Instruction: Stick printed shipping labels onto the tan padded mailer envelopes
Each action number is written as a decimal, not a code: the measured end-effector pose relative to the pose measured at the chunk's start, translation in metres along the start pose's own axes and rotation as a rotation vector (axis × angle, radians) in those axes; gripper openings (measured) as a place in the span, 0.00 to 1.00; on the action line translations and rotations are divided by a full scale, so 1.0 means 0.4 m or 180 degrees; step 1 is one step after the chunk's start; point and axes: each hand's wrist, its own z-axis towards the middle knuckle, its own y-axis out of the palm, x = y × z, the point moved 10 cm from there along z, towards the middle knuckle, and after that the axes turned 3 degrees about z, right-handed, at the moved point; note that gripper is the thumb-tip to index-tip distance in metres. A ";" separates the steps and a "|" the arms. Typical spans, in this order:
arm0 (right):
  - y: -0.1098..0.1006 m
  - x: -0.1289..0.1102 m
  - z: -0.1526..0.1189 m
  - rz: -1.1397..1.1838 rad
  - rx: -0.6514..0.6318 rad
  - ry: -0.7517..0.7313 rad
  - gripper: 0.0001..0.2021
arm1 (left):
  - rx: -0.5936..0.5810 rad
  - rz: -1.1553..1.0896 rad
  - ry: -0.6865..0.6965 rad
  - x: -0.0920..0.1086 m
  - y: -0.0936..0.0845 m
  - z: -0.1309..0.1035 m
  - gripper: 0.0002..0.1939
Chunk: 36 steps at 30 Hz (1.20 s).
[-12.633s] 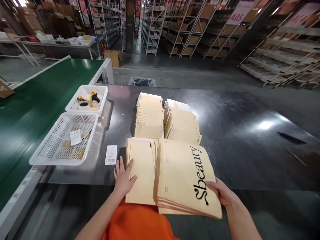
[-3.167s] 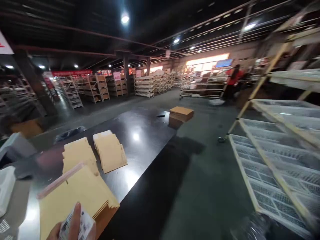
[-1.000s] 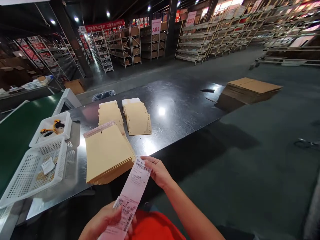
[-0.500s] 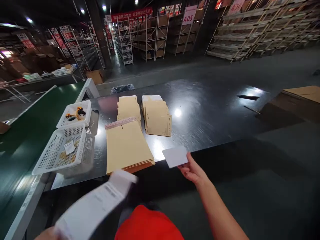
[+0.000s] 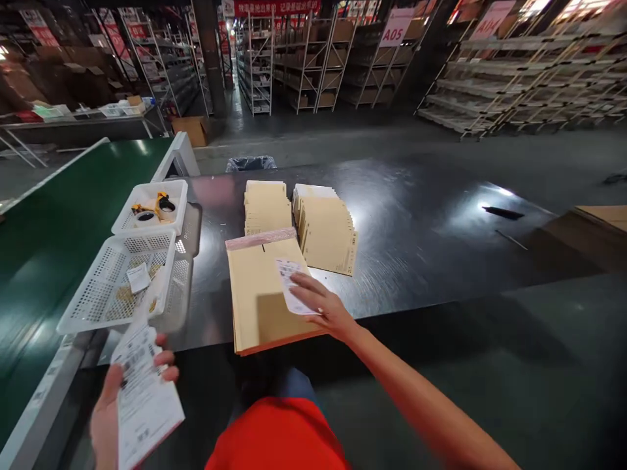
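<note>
My left hand (image 5: pixel 110 405) is closed round a strip of white printed labels (image 5: pixel 147 398), beyond the table's front edge at the lower left. My right hand (image 5: pixel 323 305) lies over a single white printed label (image 5: pixel 290 287) on the top tan padded envelope (image 5: pixel 259 287). Its fingers are stretched out across the label's right side. The envelope stack has a pinkish strip along its far edge. Behind it are two fanned rows of smaller tan envelopes, one on the left (image 5: pixel 267 207) and one on the right (image 5: pixel 328 235).
On the left stand two white baskets, one (image 5: pixel 181 196) with tape dispensers, the nearer (image 5: pixel 81 307) with a paper slip. A green conveyor (image 5: pixel 98 176) runs beyond them. A dark blade-like object (image 5: pixel 503 213) and cardboard (image 5: pixel 605 219) lie at the right. Shelving stands behind.
My right hand has moved left with its label, from the table's front edge onto the envelope stack. My left hand has come further into view with the label strip. The view has shifted slightly.
</note>
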 end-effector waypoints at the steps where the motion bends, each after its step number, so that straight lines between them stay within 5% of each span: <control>1: 0.040 0.007 0.013 -0.0177 -0.0336 -0.0206 0.29 | -0.0063 -0.0123 -0.0125 -0.026 0.016 0.021 0.29; 5: 0.150 0.071 0.023 -0.0552 -0.1190 -0.0593 0.30 | -0.0285 -0.0275 -0.0565 -0.099 0.083 0.103 0.27; 11: 0.204 0.136 0.002 -0.0861 -0.1719 -0.0178 0.28 | -0.0392 -0.0121 -0.0921 -0.202 0.169 0.268 0.34; 18: 0.210 0.110 -0.034 -0.1208 -0.2192 0.0182 0.43 | 0.0103 0.0195 -0.1003 -0.307 0.110 0.469 0.36; 23: 0.249 0.112 0.000 -0.1643 -0.1946 0.0406 0.44 | 0.0197 0.0318 -0.1000 -0.325 0.085 0.485 0.34; 26: 0.277 0.182 0.087 -0.1599 -0.1939 0.0593 0.41 | 0.0316 0.0587 -0.0964 -0.331 0.088 0.480 0.33; 29: 0.250 0.249 0.140 -0.1869 -0.1630 0.0927 0.38 | 0.0502 0.0707 -0.0823 -0.328 0.085 0.480 0.30; 32: 0.264 0.192 0.083 -0.1703 -0.1716 0.0456 0.41 | 0.0637 0.0611 -0.0614 -0.309 0.074 0.483 0.28; 36: 0.279 0.104 -0.025 -0.1266 -0.2053 -0.0052 0.43 | 0.0479 0.0508 -0.0877 -0.319 0.076 0.484 0.31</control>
